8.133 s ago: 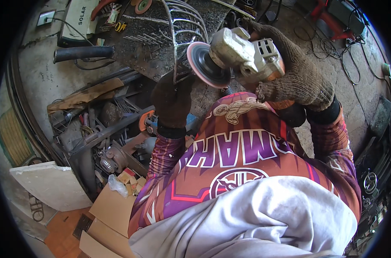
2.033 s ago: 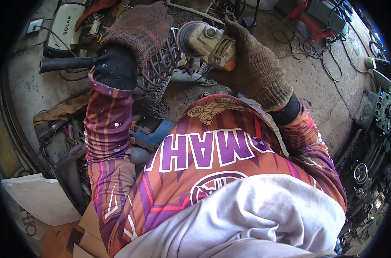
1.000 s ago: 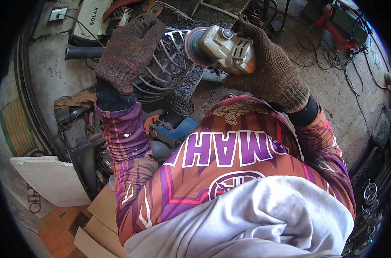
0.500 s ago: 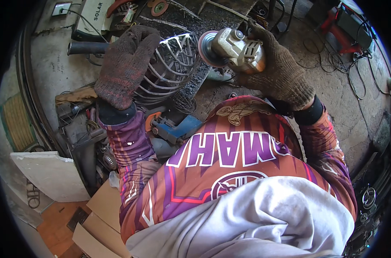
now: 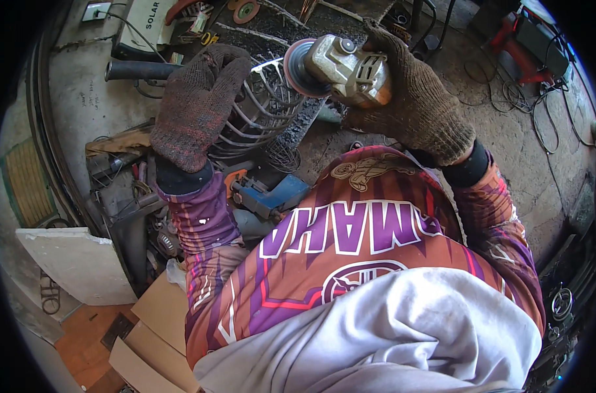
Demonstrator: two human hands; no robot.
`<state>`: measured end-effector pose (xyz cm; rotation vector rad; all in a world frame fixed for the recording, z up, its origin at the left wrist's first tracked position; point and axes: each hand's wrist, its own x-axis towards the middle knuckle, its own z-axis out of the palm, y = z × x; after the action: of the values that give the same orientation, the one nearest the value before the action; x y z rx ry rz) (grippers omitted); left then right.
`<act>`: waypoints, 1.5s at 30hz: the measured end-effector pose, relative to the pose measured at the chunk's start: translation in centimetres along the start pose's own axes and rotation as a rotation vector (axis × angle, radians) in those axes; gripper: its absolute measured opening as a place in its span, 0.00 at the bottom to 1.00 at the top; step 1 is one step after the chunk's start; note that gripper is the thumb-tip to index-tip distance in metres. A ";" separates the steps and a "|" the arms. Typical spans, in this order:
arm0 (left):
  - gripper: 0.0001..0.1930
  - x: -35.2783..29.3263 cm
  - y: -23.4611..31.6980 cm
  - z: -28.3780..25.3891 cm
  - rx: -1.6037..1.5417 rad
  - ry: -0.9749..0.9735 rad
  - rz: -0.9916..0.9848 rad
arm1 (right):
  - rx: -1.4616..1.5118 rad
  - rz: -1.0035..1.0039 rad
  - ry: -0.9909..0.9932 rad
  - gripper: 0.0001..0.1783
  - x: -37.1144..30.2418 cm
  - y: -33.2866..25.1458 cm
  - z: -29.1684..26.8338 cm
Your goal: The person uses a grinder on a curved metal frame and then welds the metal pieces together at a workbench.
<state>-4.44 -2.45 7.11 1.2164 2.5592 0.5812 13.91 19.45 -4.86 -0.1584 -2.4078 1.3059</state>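
My left hand point(image 5: 199, 98), in a dark knitted glove, is closed on the upper part of a metal bar cage point(image 5: 262, 121) with curved ribs; the exact grip is hidden under the glove. A dark tube point(image 5: 140, 71) sticks out to the left from behind this hand. My right hand point(image 5: 422, 98), gloved in brown knit, is wrapped round a worn angle grinder point(image 5: 350, 69). The grinder's reddish disc point(image 5: 299, 67) meets the bright, bare-metal top edge of the cage at its right end. Thin orange streaks show beyond the disc.
A blue and orange clamp-like tool point(image 5: 271, 195) lies below the cage. At the far left stands a pale box point(image 5: 140, 29); a loose disc point(image 5: 245, 11) lies near it. Cables point(image 5: 507, 95) and a red-and-black machine point(image 5: 527, 56) are at the right. Opened cardboard point(image 5: 157, 321) lies lower left.
The grinder and my right hand have moved left, bringing the disc onto the cage's top edge. My left hand has shifted slightly right with the cage. Orange streaks have appeared.
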 end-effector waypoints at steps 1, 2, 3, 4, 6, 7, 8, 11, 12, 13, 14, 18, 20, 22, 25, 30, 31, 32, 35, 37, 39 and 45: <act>0.13 -0.1 -0.1 0.0 0.039 0.006 0.047 | -0.024 -0.006 -0.002 0.56 -0.1 0.1 0.1; 0.13 -0.2 -0.1 0.0 0.004 0.013 0.003 | -0.049 -0.013 -0.001 0.56 -0.1 0.1 0.3; 0.13 -0.3 -0.1 -0.1 -0.030 0.020 -0.040 | -0.075 -0.020 0.000 0.56 -0.2 0.2 0.4; 0.13 -0.3 0.0 -0.1 -0.064 0.027 -0.084 | -0.067 -0.022 0.001 0.56 -0.3 0.2 0.4; 0.13 -0.4 -0.1 -0.2 -0.110 0.013 -0.102 | -0.054 -0.026 0.000 0.56 -0.5 0.3 0.3; 0.12 -0.4 -0.1 -0.2 -0.134 0.006 -0.111 | -0.060 -0.027 0.000 0.57 -0.5 0.1 0.2; 0.13 -0.4 -0.1 -0.2 -0.108 0.005 -0.094 | -0.067 -0.025 -0.002 0.57 -0.6 -0.2 0.0; 0.13 0.0 0.2 0.0 -0.075 0.003 -0.076 | -0.094 -0.001 -0.005 0.57 -0.5 -0.4 0.1; 0.13 0.0 0.3 0.0 -0.092 0.005 -0.091 | -0.105 0.009 -0.003 0.57 -0.4 -0.4 0.1; 0.13 0.0 0.4 0.1 -0.110 0.006 -0.106 | -0.100 0.011 -0.008 0.57 -0.2 -0.3 0.0; 0.13 -0.1 0.4 0.0 -0.123 0.007 -0.104 | -0.092 0.011 -0.017 0.56 -0.1 -0.4 -0.1; 0.13 -0.5 -0.1 -0.5 -0.189 0.008 -0.134 | -0.093 0.022 -0.017 0.56 0.1 0.5 0.4; 0.13 -0.6 -0.2 -0.6 -0.244 0.010 -0.170 | -0.025 0.046 -0.027 0.56 -0.1 0.6 0.0; 0.13 -0.6 -0.4 -0.6 -0.315 0.014 -0.208 | 0.064 0.062 -0.065 0.55 0.1 0.5 -0.2; 0.13 -0.8 -0.8 -1.0 -0.247 0.015 -0.200 | 0.163 0.086 -0.142 0.53 0.6 -0.2 -0.5; 0.13 -1.2 -0.5 -0.6 -0.219 0.072 -0.244 | 0.228 0.052 -0.135 0.50 1.0 0.6 0.0; 0.12 -1.3 -0.5 -0.6 -0.223 0.081 -0.255 | 0.226 0.055 -0.143 0.51 1.2 0.8 0.1; 0.12 -1.3 -0.4 -0.6 -0.221 0.077 -0.240 | 0.223 0.055 -0.153 0.51 1.4 0.9 0.1; 0.12 -1.5 -0.4 -0.7 -0.205 0.069 -0.209 | 0.301 0.108 -0.252 0.51 1.5 0.3 -0.4; 0.12 -1.6 -0.4 -0.6 -0.180 0.069 -0.210 | 0.350 0.118 -0.276 0.52 1.4 0.2 -0.4; 0.13 -1.5 0.2 -0.6 -0.141 0.077 -0.247 | 0.367 0.091 -0.230 0.53 1.2 0.4 0.0; 0.14 -1.7 -0.1 -0.8 -0.208 0.094 -0.277 | 0.356 0.064 -0.270 0.55 1.3 -0.3 -0.5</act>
<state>-3.78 -4.03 7.81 0.7673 2.6015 0.8307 12.96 19.96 -3.99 0.0455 -2.3452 1.8640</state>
